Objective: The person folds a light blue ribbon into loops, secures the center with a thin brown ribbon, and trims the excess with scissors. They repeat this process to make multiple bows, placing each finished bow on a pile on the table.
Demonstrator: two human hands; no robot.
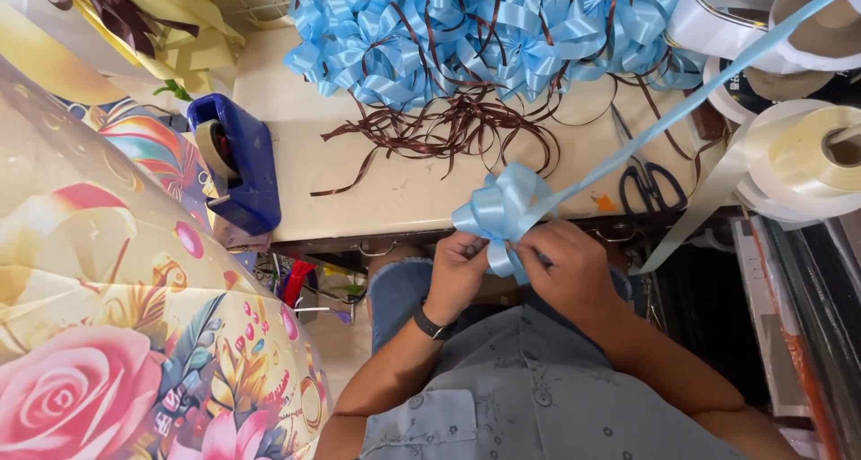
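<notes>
Now I see both my left hand (456, 272) and right hand (567, 267) pinching the blue ribbon bow (499, 211) closed-fingered, keeping its loops gathered above the desk (404, 191) edge.

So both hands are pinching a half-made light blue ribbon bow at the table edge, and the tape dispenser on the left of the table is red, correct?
Not quite. The head view shows the tape dispenser is dark blue, not red. The rest holds: the left hand and right hand pinch a half-made light blue ribbon bow at the edge of the table.
</notes>
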